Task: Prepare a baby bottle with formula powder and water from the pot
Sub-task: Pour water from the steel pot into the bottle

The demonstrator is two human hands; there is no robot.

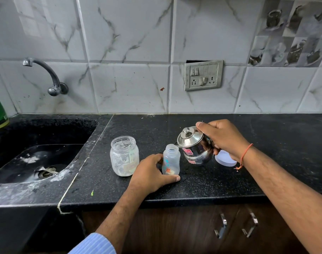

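Baby bottle [171,160], uncapped and upright on the bench [229,180], steadied by left hand [149,173] curled around its base while right hand [222,138] grips the tilted steel pot [195,145] at 2 o'clock: keep spout over the mouth, pour slowly.

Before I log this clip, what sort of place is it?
Most likely a home kitchen: a black stone counter with a sunken sink, a wall tap on marble-look tiles, and a switch-and-socket plate. Cupboard doors with metal handles sit below the counter.
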